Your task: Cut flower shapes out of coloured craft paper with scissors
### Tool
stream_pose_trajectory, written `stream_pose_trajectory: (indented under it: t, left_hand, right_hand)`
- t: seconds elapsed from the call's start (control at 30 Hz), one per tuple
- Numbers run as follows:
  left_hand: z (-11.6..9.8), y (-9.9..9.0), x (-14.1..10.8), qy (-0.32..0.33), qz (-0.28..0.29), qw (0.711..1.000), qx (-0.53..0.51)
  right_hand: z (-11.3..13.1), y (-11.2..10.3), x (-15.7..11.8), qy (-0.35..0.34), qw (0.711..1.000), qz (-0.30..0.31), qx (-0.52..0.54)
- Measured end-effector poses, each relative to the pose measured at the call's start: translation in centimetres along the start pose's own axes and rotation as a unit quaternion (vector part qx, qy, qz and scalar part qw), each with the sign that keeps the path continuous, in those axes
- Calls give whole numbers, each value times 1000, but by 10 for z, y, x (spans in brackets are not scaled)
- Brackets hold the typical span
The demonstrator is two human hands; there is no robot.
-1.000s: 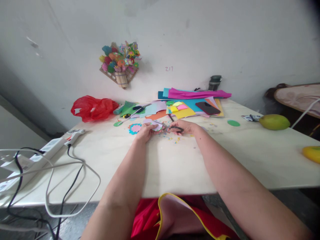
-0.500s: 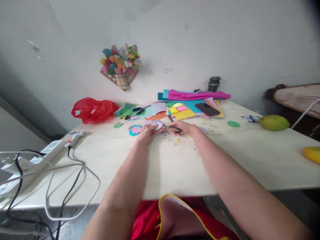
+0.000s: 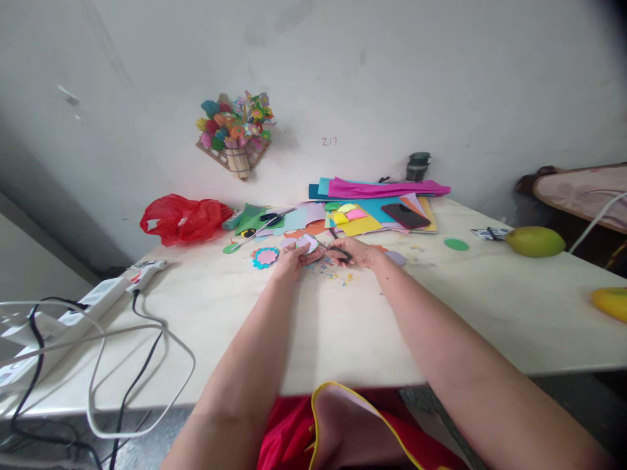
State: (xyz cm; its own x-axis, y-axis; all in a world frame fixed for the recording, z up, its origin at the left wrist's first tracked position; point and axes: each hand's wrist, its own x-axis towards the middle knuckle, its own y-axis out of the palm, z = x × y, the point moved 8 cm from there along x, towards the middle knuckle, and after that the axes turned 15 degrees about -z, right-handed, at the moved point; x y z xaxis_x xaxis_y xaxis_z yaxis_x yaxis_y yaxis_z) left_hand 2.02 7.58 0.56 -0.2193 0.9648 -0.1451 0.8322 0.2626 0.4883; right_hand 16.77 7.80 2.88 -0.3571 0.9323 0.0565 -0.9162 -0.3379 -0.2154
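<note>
Over the middle of the table, my left hand [image 3: 292,256] is closed on a light purple paper cutout [image 3: 307,242]. Dark-handled scissors [image 3: 339,252] are gripped in my right hand [image 3: 357,252], their blades pointing left at the paper's right edge. Whether the blades touch the paper is too small to tell. Just left of my left hand lies a blue paper flower with a pink centre [image 3: 266,258]. Tiny coloured paper scraps [image 3: 345,279] are scattered below the hands. A purple paper circle [image 3: 396,258] lies partly behind my right wrist.
Behind the hands lie coloured paper sheets [image 3: 365,225], a phone [image 3: 405,215] and a second pair of scissors [image 3: 270,219]. A red plastic bag [image 3: 183,219] sits back left. Power strips [image 3: 93,303] with cables occupy the left edge. At right are a green mango [image 3: 535,241] and a green circle [image 3: 456,244].
Both hands stay almost in place at the paper. My right hand and the scissors have shifted very slightly left. The camera view has tilted a little.
</note>
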Motion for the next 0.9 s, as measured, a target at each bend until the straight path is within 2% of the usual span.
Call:
stream_pose_trajectory:
  t: [0.53,0.9]
  left_hand:
    - [0,5,-5,7,-67,996,-61]
    - [6,4,-4,-1,-124,990,-65]
  right_hand:
    - [-3,6,7,-19,998,12,56]
    - [-4,11,9,-35,997,15,74]
